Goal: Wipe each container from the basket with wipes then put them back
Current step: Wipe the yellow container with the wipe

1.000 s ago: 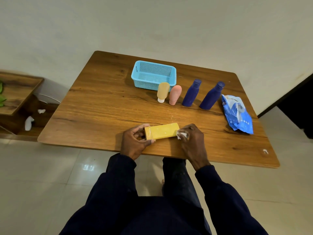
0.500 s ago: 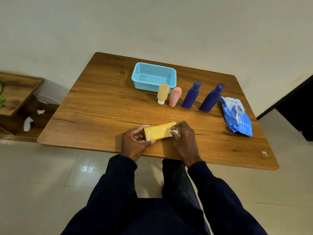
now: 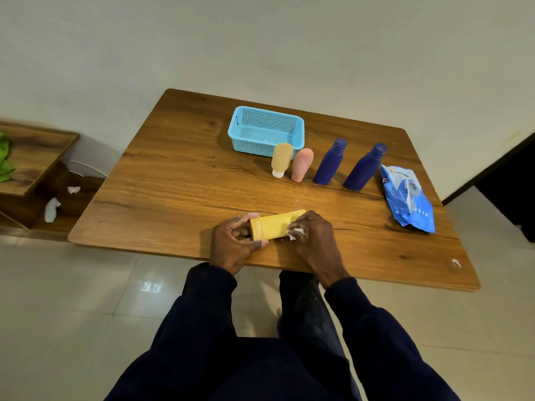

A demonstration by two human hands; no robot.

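A yellow rectangular container (image 3: 275, 225) lies on its side near the table's front edge. My left hand (image 3: 231, 244) grips its left end. My right hand (image 3: 314, 238) holds a crumpled white wipe (image 3: 296, 232) pressed against the container's right part. Behind them the light blue basket (image 3: 266, 131) stands with nothing visible inside. In front of the basket stand a tan tube (image 3: 280, 159) on its white cap and a pink tube (image 3: 301, 164). To their right are two dark blue bottles (image 3: 330, 162) (image 3: 364, 167).
A blue wipes pack (image 3: 408, 199) lies at the table's right side. The wooden table (image 3: 179, 180) ends just in front of my hands. A low wooden shelf (image 3: 31, 157) with white scraps (image 3: 52, 209) beside it sits at the left on the tiled floor.
My right hand with the wipe slid left along the yellow container from its right end. The left hand kept its grip on the left end.
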